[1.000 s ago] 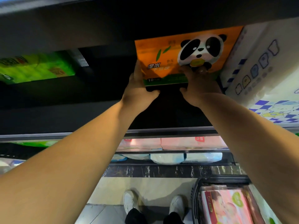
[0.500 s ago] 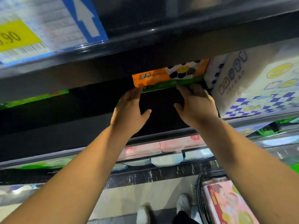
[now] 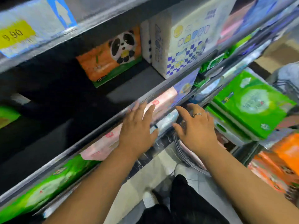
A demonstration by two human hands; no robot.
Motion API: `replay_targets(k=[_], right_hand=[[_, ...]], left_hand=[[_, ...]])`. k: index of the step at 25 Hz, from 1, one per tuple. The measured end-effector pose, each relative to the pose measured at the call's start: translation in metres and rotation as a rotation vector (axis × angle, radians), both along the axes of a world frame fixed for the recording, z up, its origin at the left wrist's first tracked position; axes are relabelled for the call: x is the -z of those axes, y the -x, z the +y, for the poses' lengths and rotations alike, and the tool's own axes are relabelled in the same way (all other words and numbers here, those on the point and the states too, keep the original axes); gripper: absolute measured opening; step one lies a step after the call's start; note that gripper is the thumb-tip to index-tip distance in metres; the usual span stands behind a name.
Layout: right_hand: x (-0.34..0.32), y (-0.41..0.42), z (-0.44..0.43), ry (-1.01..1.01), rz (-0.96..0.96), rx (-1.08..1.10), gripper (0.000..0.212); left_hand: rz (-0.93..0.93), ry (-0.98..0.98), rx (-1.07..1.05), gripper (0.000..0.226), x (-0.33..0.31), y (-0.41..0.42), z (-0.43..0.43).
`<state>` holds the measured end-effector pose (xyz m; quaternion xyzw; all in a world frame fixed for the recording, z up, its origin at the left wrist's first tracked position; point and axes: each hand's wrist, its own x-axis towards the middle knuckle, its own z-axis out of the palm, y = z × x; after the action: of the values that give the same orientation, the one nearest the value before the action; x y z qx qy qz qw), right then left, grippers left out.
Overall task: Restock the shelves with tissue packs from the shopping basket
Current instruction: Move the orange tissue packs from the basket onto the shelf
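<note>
1. Tissue pack (image 3: 111, 57) is stood on the largest item, the shelf (image 3: 134, 84): orange, panda print, upright, set deep in, held by no hand.
2. White pack (image 3: 182, 44) is just beside it on one side. Nothing is seen bracing the other side, so a sideways tip is judged possible.
3. Green packs (image 3: 252, 104) are stacked off to the side, near the basket, and could be brushed on the next reach.
4. Basket (image 3: 189, 160) is on the floor, mostly hidden by the right hand (image 3: 195, 126). Contents are too blurred to tell.
5. Pink packs (image 3: 163, 101) are lined behind the lower rail, right at the fingertips, and could be knocked if the hands are dropped fast.
6. Left hand (image 3: 137, 126) and right hand are spread flat, apart, gripping nothing. Rail contact cannot be told.
7. Ring (image 3: 197, 114) is worn on the right hand. Wrapper snagging is judged possible.
</note>
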<state>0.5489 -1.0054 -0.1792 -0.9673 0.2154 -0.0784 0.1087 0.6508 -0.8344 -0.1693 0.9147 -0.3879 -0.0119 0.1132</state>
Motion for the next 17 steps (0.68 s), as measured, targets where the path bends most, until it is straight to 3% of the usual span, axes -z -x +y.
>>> replay_targets(k=[10,17], right_hand=[[0.013,0.218,-0.051,-0.077,0.256,0.386,0.057],[0.045,0.357,-0.120,-0.171,0.255,0.613,0.059]], left_hand=[[0.134,-0.075,0.395,0.085,0.017,0.146,-0.101],[0.091,-0.164,0.567,0.084,0.041,0.261,-0.206]])
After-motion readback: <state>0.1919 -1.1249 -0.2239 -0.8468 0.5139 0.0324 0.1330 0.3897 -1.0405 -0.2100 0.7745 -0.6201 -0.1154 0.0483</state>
